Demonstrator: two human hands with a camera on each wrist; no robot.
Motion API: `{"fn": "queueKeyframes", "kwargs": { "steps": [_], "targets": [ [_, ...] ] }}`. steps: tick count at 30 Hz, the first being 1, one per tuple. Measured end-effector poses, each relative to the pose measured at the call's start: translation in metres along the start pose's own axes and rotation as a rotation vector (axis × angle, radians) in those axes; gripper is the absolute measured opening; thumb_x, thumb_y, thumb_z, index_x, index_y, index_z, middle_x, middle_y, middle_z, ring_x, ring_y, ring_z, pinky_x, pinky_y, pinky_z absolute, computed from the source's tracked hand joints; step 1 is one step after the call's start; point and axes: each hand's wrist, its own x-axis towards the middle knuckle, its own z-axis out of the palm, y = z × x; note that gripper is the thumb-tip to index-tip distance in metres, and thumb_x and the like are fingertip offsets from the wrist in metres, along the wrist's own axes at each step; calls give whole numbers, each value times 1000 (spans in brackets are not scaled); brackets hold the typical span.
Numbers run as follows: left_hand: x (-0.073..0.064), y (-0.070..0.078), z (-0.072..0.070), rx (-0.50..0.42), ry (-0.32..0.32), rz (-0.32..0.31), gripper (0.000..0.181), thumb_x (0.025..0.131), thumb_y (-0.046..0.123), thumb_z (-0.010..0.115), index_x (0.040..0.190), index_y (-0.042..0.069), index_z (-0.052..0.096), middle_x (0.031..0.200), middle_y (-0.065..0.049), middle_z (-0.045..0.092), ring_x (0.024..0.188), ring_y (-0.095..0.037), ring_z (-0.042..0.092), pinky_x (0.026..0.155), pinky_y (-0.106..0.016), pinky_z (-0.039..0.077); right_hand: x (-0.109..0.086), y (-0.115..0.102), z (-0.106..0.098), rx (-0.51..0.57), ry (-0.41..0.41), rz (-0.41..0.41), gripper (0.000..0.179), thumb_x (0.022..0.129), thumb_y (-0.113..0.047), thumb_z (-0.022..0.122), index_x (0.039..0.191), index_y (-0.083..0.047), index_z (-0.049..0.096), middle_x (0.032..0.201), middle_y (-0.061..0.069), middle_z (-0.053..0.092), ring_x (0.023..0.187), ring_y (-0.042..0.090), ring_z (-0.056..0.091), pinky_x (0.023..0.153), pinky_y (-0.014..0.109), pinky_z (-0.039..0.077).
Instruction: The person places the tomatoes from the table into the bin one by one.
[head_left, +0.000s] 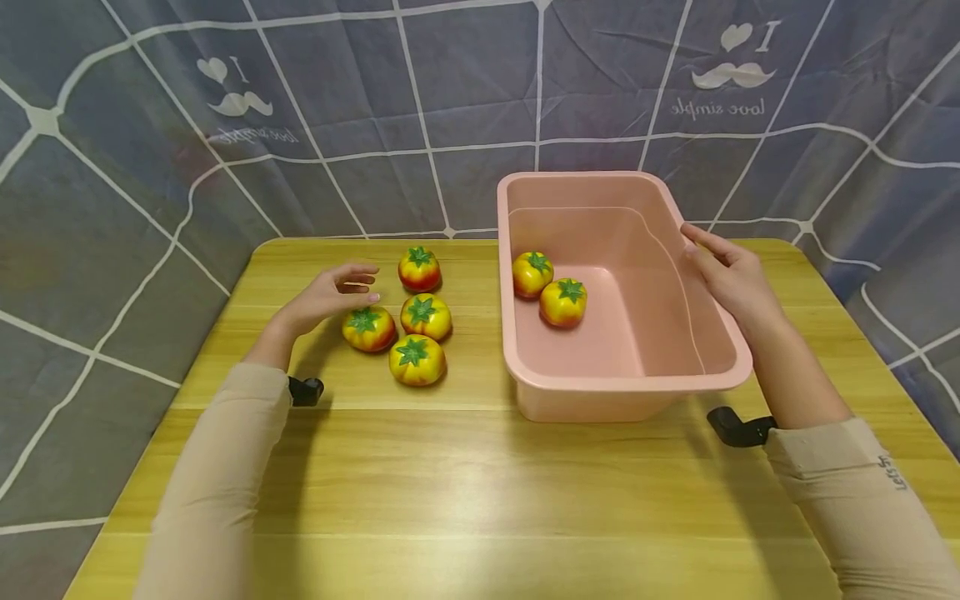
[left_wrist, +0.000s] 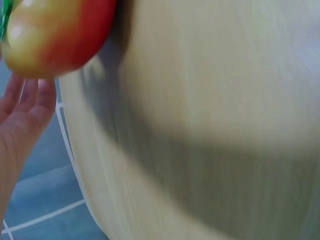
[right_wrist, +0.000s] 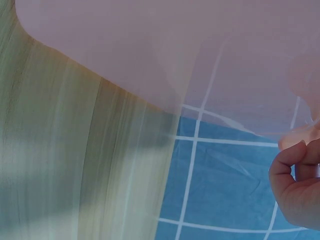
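My left hand [head_left: 335, 292], fingers loosely bent and thumb apart, hovers over the leftmost yellow-and-red tomato [head_left: 369, 330] with a green star-shaped leaf top. In the left wrist view its fingertips show right at the underside of a tomato [left_wrist: 57, 37]. Three more stand just to the right: a back tomato [head_left: 419, 270], a middle tomato [head_left: 438, 320] and a front tomato [head_left: 417, 361]. My right hand [head_left: 735, 279] grips the right rim of a pink plastic basin [head_left: 626, 384], thumb and fingers on either side of it. Inside lie two tomatoes [head_left: 564, 303], side by side near the left wall.
The wooden table [head_left: 420, 492] runs back to a grey curtain [head_left: 345, 92] with white grid lines and printed mustaches. A black wrist mount [head_left: 305, 391] sits at the left cuff, and another mount [head_left: 738, 428] at the right cuff.
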Motion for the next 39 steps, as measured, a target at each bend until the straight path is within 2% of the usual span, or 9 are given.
{"fn": "queueKeyframes", "kwargs": {
  "steps": [8, 19, 23, 27, 30, 34, 39],
  "targets": [
    [-13, -6, -5, -1, -90, -7, 60, 89, 11, 62, 140, -3, 34, 140, -25, 36, 127, -38, 35, 105, -50, 29, 1, 0, 0, 9, 11, -15, 58, 92, -45, 50, 144, -23, 37, 131, 4, 47, 84, -10, 55, 70, 10, 47],
    [-21, -21, -7, 18, -128, -11, 66, 84, 7, 67, 140, -4, 33, 143, -24, 32, 130, -39, 31, 105, -52, 26, 0, 1, 1, 18, 20, -32, 57, 92, -44, 51, 143, -21, 38, 128, -1, 49, 85, -9, 55, 71, 10, 47],
    [-23, -23, -6, 35, -134, -19, 68, 82, 8, 70, 140, -3, 35, 142, -20, 35, 128, -35, 33, 102, -40, 32, -1, 1, 1, 30, 24, -34, 57, 92, -43, 52, 143, -20, 39, 122, -6, 51, 84, -9, 55, 70, 10, 47],
    [-23, -23, -5, 48, -136, -22, 69, 80, 9, 72, 139, -1, 37, 140, -17, 37, 125, -32, 36, 92, -24, 39, -1, 1, 0, 26, 17, -33, 57, 92, -43, 51, 143, -21, 38, 120, -7, 52, 83, -9, 56, 70, 10, 47],
    [-23, -23, -4, 52, -146, -26, 71, 79, 8, 74, 139, 0, 37, 138, -19, 38, 121, -32, 40, 87, -19, 41, -2, 1, 1, 28, 19, -34, 57, 92, -43, 51, 143, -21, 38, 116, -10, 52, 83, -9, 56, 70, 11, 48],
    [-23, -24, -3, 61, -168, -40, 77, 76, 8, 77, 140, 1, 35, 138, -19, 38, 117, -31, 42, 90, -23, 42, -2, 1, 1, 28, 21, -35, 57, 92, -43, 52, 143, -21, 38, 114, -11, 52, 83, -9, 56, 70, 11, 48],
    [-23, -22, -1, 85, -186, -18, 80, 73, 5, 78, 140, 0, 34, 139, -20, 36, 121, -34, 39, 102, -41, 33, -2, 1, 1, 21, 10, -21, 58, 92, -44, 50, 144, -23, 37, 128, 1, 49, 85, -9, 55, 71, 10, 48]
  ]
}}
